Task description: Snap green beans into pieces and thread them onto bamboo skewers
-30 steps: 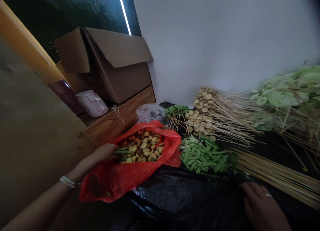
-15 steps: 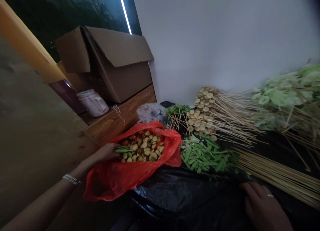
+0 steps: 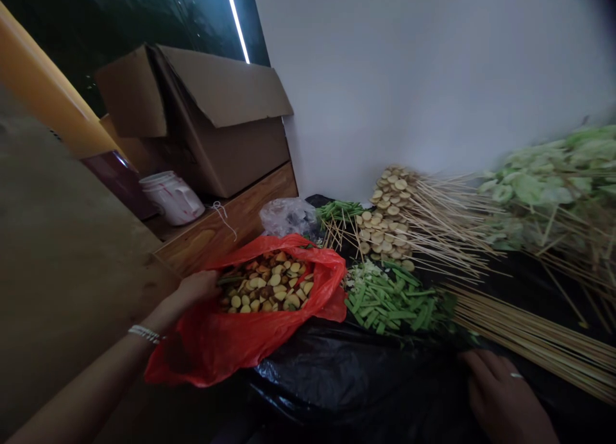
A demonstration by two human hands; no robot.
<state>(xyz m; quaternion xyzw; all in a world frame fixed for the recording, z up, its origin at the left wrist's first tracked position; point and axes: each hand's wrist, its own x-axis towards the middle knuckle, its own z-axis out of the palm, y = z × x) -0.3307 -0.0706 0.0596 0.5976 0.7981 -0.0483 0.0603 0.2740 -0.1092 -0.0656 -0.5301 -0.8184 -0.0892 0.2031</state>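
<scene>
The left hand (image 3: 195,288), curled at the mouth of a red plastic bag (image 3: 240,348) heaped with unskewered cut vegetable pieces (image 3: 264,290), may hold something, while the open, empty right hand (image 3: 503,392) rests on black plastic sheeting (image 3: 337,373) near loaded skewers (image 3: 409,222)

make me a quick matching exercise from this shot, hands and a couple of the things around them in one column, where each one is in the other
Things
1. left hand
2. right hand
3. cut green beans
4. white plastic tub

Places
a. standing beside a cardboard box
b. heaped beside a red plastic bag
c. lying on a black plastic sheet
d. at the mouth of the bag

Right pairs: 1-d, 2-c, 3-b, 4-a
</scene>
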